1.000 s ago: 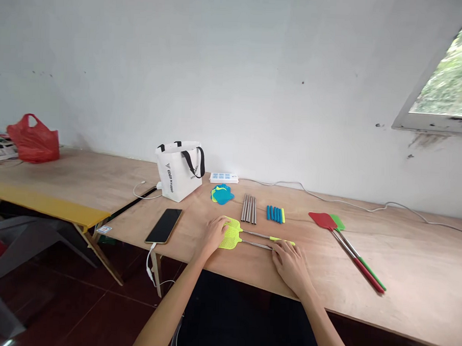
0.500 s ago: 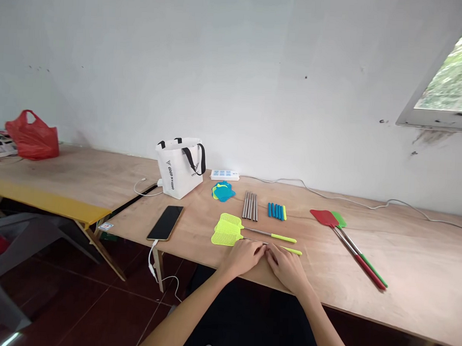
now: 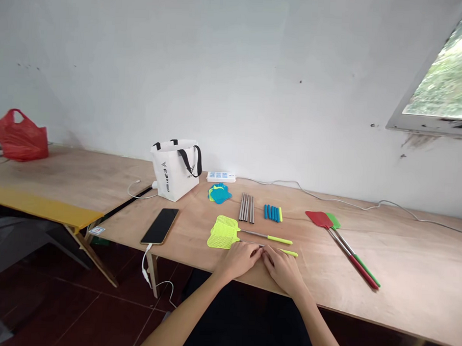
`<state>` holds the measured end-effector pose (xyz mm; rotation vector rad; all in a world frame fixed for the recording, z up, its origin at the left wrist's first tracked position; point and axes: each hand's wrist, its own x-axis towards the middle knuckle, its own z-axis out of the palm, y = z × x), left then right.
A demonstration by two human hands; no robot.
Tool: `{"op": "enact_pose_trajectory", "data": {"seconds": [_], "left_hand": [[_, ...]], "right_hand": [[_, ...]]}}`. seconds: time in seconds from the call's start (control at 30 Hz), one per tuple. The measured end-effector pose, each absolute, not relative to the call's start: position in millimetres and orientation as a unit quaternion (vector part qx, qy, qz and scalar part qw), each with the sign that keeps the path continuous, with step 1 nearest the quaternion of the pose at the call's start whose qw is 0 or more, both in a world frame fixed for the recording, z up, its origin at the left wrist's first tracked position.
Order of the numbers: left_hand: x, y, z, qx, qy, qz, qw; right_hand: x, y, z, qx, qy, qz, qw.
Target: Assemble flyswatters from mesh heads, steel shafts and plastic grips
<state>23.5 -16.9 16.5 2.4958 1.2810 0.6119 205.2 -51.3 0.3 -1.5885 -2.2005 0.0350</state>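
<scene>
My left hand [image 3: 240,258] and my right hand [image 3: 282,265] rest together at the table's front edge. Their fingers are curled in and the fingertips meet; nothing shows in either. Just beyond them lies the nearer yellow fly swatter [image 3: 223,238], its shaft partly hidden by my hands. Behind it is a second yellow fly swatter [image 3: 279,240]. Several metal tubes [image 3: 247,208] lie in a row farther back, with several blue grips [image 3: 272,212] and a yellow grip [image 3: 280,214] to their right. Loose blue and yellow swatter heads [image 3: 220,194] are piled at the back left.
To the right lie a red fly swatter [image 3: 359,269] and a green fly swatter [image 3: 364,267]. At left are a phone [image 3: 160,226] on a cable and a white tote bag [image 3: 175,173]. A power strip [image 3: 221,176] sits by the wall. A red plastic bag [image 3: 21,138] stands on the other table.
The view has shifted slightly, so everything appears a little farther left. My hands stay together in the same place, and nothing on the table has been moved.
</scene>
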Motion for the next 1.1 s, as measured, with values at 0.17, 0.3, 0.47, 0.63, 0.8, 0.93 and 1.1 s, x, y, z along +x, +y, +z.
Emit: {"op": "enact_pose_trajectory", "data": {"seconds": [0.17,0.3,0.47,0.63,0.8,0.93,1.1], "left_hand": [[23,-16,15,0.863,0.437,0.213,0.138],[23,-17,16,0.862,0.441,0.212,0.132],[23,-18,17,0.863,0.442,0.208,0.129],[23,-18,18,0.864,0.444,0.200,0.127],[24,-18,19,0.863,0.448,0.195,0.132],[24,-19,20,0.862,0.448,0.195,0.134],[24,-18,18,0.864,0.443,0.198,0.132]], "right_hand": [[208,-48,-7,-0.575,-0.788,0.003,0.223],[210,-45,-10,-0.567,-0.790,-0.003,0.233],[210,-43,-12,-0.551,-0.794,-0.004,0.258],[210,-44,-10,-0.553,-0.793,0.009,0.253],[209,-44,-8,-0.553,-0.793,0.017,0.255],[210,-44,-8,-0.554,-0.793,0.014,0.253],[209,-45,-7,-0.552,-0.795,0.011,0.251]]}}
